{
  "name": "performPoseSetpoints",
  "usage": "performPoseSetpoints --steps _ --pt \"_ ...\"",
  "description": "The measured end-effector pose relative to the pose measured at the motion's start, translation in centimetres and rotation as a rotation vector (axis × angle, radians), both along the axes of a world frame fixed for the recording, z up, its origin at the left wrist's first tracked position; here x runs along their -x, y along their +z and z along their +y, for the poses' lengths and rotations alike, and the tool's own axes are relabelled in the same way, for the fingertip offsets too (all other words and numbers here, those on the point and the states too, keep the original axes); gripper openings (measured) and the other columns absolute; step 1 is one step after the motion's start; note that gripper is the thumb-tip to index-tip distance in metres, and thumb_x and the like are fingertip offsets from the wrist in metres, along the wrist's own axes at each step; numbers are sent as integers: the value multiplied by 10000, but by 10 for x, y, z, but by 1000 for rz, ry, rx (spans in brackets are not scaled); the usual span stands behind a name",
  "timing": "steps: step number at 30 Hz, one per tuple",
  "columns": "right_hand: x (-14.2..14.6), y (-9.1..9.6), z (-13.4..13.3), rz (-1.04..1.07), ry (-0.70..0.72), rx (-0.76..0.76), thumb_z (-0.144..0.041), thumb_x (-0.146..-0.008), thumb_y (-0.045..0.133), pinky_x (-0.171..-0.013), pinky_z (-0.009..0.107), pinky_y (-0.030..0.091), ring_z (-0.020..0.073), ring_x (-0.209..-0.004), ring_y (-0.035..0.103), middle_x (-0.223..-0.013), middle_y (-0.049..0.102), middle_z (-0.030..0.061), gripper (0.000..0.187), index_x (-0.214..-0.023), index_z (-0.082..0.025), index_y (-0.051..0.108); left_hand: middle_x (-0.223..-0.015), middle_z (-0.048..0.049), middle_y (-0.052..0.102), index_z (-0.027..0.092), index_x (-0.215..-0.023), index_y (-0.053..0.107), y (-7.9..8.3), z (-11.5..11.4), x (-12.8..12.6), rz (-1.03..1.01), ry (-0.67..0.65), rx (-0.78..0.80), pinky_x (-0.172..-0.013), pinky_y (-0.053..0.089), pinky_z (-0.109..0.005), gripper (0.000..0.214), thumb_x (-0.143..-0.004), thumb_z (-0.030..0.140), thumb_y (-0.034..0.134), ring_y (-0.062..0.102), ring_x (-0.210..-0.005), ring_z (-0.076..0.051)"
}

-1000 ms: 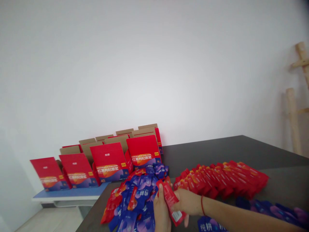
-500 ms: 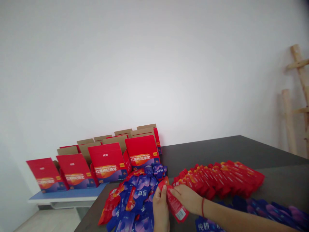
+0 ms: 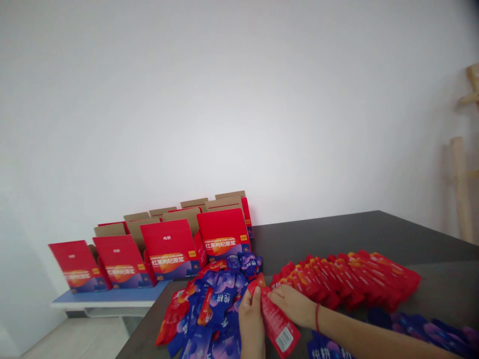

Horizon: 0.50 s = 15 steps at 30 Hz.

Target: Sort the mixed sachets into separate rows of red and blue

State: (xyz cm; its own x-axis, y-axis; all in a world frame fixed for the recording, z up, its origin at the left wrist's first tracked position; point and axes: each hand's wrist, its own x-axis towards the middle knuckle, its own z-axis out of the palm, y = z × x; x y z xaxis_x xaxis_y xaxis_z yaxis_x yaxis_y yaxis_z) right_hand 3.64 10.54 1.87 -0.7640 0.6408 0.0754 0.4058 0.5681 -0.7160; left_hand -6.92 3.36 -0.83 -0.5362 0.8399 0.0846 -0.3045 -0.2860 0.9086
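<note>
My left hand [image 3: 251,321] and my right hand [image 3: 291,305] both hold one red sachet [image 3: 277,325] low in the middle of the view. The left fingers pinch its upper end and the right fingers grip its right side; the end with a white label points down toward me. Just left of my hands lies a loose pile of blue and red sachets [image 3: 213,301]. A long overlapping row of red sachets [image 3: 348,276] stretches away to the right of my right hand on the dark table [image 3: 337,237].
Several open red and blue cartons [image 3: 170,252] stand on a low blue-topped bench [image 3: 108,296] at the left, against the white wall. Blue sachets [image 3: 422,324] lie along the table's near right side. A wooden rack [image 3: 462,189] stands at the far right.
The red sachet has slid lower and tilted further, its labelled end now nearer to me. Both hands stay closed on it. The view has shifted slightly.
</note>
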Motion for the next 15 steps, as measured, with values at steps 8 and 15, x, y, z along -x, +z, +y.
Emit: performPoseSetpoints --steps 8,15 --pt "-2 6 -3 28 9 53 -91 -840 351 -477 237 294 112 -490 375 -519 384 -39 338 -530 -224 331 -702 -9 687 168 -788 669 -2 0 2 66 22 19 -664 471 -279 379 -677 525 727 612 -665 -182" --pt "1 -1 3 72 5 181 -105 -831 370 -449 233 267 99 -450 326 -485 350 -55 335 -520 -219 325 -707 -15 683 161 -810 657 -2 1 1 79 30 34 -662 475 -283 431 -665 562 723 615 -663 -183"
